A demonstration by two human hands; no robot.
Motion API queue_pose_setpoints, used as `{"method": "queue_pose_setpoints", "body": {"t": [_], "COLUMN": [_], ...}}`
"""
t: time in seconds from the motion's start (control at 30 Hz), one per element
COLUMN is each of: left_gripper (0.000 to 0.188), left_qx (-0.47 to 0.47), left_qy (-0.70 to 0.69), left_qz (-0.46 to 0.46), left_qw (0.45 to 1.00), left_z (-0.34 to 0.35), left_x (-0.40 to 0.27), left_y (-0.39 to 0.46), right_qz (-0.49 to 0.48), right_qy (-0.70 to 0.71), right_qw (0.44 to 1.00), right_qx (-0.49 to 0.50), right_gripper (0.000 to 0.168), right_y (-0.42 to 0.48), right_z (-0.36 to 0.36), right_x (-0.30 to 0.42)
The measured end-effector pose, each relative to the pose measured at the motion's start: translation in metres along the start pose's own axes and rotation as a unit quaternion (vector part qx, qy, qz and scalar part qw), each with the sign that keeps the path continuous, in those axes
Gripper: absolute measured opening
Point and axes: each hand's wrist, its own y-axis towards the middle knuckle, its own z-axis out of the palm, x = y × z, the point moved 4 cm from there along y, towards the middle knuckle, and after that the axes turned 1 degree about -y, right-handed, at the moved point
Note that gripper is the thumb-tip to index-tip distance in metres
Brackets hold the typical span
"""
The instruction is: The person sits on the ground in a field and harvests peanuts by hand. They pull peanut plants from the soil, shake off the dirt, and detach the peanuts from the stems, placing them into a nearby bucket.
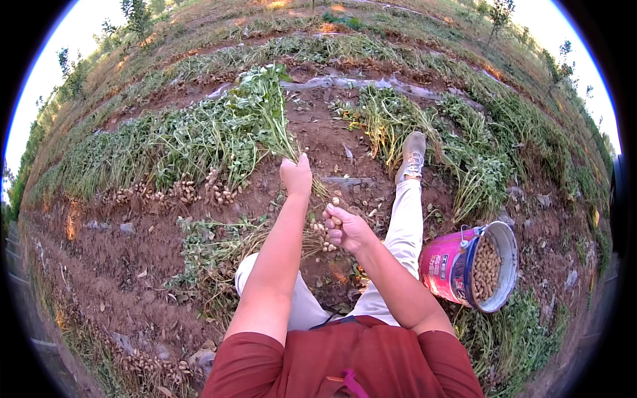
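My left hand (296, 175) grips the stems of an uprooted peanut plant (271, 112), its leafy tops pointing away from me and its roots towards my right hand. With curled fingers my right hand (348, 230) holds peanut pods (336, 215) at the root end. Whether those pods are still joined to the roots cannot be told. More pulled peanut plants (303, 241) lie on the soil under my left forearm, pods towards the middle. To the right of my leg, a pink and blue bucket (443, 263) leans towards the right with loose peanuts (485, 268) inside.
A row of pulled peanut plants (164, 144) lies at the left, with pods along its near edge. Further plants (477, 164) lie beyond the bucket. Strips of plastic film (358, 83) cross the soil. My outstretched leg (405, 224) separates my hands from the bucket.
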Motion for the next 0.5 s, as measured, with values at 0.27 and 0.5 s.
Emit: {"method": "queue_pose_setpoints", "body": {"t": [0.27, 0.5], "left_gripper": [0.027, 0.026], "left_qx": [0.029, -0.108], "left_qy": [-0.006, 0.085], "left_qz": [0.014, -0.066], "left_qw": [0.999, 0.988], "left_z": [0.005, -0.056], "left_x": [0.01, 0.023], "left_y": [0.0, 0.055], "right_qz": [-0.022, -0.025], "right_qy": [0.13, 0.016], "right_qw": [0.991, 0.999], "right_qx": [0.022, 0.034], "right_gripper": [0.022, 0.017], "right_y": [-0.009, -0.079], "right_z": [0.012, 0.003], "right_x": [-0.015, -0.041]}}
